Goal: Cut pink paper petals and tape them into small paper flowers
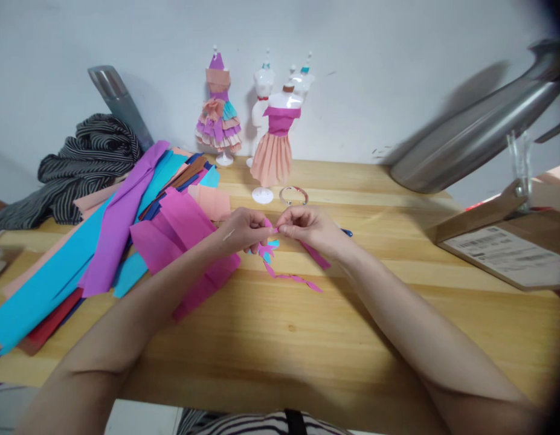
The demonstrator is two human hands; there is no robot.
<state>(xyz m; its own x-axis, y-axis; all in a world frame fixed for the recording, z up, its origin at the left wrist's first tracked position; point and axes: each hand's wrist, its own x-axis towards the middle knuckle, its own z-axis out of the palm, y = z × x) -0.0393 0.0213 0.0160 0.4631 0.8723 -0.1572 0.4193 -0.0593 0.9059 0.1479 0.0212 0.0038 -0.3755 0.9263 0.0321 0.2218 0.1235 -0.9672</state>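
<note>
Over the middle of the wooden table, my left hand (244,231) and my right hand (309,231) meet with their fingertips almost touching. Both pinch a narrow strip of pink crepe paper (316,255), whose loose end slants down below my right hand. Under my left fingers lie small blue paper scraps (267,257) and pink pieces. A thin twisted pink strip (295,278) trails to the right on the wood. Just behind my hands stands a small mannequin (280,124) in a pink top and a pleated peach skirt.
Layered crepe paper sheets (62,254) cover the left side, near a striped cloth (92,151) and a bottle (119,99). Another dressed mannequin (218,121) stands behind. A ring-shaped band (301,192) lies beyond my hands. Rightward are a metal jug (465,133) and a cardboard box (501,248).
</note>
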